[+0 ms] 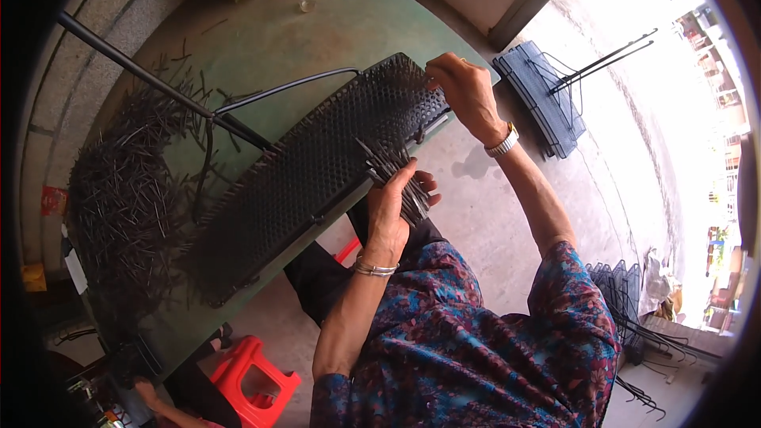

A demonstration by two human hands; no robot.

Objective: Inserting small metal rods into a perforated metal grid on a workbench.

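Gripping dark strips (384, 160) in our left hand (388, 208), we curl our right hand (468, 93) beside the black perforated panel (293, 174) at its far right end; whether it holds anything, we cannot tell.

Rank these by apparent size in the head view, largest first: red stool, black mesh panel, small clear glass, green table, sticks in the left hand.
1. Green table
2. Black mesh panel
3. Red stool
4. Sticks in the left hand, partly covered by it
5. Small clear glass
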